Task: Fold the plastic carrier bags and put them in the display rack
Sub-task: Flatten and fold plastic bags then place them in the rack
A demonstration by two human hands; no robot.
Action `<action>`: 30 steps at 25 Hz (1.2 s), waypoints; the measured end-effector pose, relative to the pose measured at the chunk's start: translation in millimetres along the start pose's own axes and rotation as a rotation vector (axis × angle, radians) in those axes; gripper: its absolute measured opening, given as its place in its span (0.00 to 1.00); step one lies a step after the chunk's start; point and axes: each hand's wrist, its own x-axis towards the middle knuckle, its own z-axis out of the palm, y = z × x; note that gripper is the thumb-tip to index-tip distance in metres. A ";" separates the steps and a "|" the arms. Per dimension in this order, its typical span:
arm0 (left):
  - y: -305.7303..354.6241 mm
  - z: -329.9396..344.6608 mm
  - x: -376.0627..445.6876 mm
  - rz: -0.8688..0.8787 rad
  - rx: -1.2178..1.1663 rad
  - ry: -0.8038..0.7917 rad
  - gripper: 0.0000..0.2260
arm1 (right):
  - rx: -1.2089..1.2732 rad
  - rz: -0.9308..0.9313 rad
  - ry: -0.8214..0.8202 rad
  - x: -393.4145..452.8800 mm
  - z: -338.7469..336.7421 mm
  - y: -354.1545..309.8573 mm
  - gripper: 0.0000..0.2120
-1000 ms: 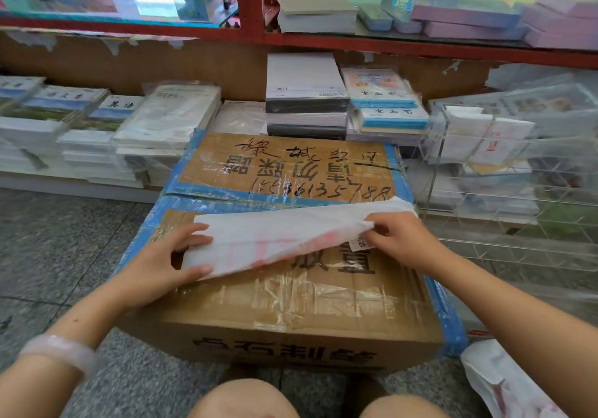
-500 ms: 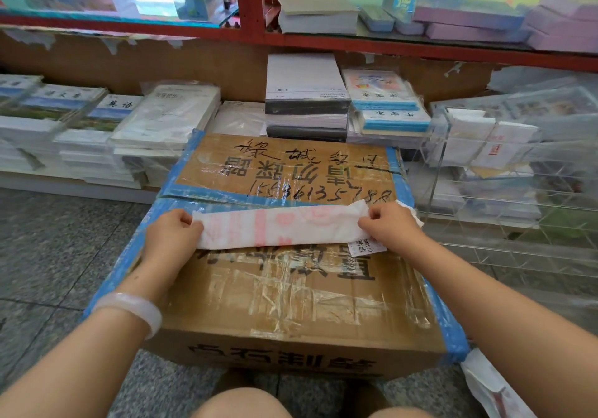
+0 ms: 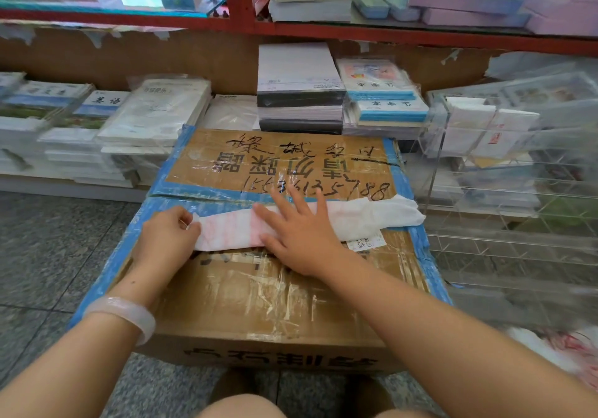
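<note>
At frame centre-left, the left hand [image 3: 166,234] pinches the end of the thin white plastic carrier bag with pink print [image 3: 339,221], already folded to a long strip on the taped brown cardboard box [image 3: 259,291]. The right hand [image 3: 299,238] presses it, fingers flat. Further folds remain; at right, the clear acrylic display rack [image 3: 504,210] awaits it.

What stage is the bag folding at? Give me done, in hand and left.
Done: the carrier bag lies as a long narrow strip on the cardboard box, and white folded pieces already sit in the clear display rack. In hand: the left hand pinches the strip's left end while the right hand presses flat on its middle. Left: folding the strip shorter, racking it, then the bag on the floor.
</note>
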 end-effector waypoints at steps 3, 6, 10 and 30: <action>7.1 -4.1 5.3 0.058 0.147 0.015 0.09 | 0.064 0.084 -0.089 5.0 20.6 8.0 0.25; 33.0 11.2 -4.3 0.539 0.205 0.152 0.15 | 0.067 0.087 -0.086 5.9 24.8 8.0 0.25; 48.2 48.9 -20.9 0.664 0.433 -0.198 0.26 | 0.063 0.104 -0.097 6.3 24.2 7.0 0.25; 50.5 8.9 -19.0 0.470 0.823 -0.253 0.18 | 0.181 0.250 -0.039 -61.7 -39.1 32.4 0.22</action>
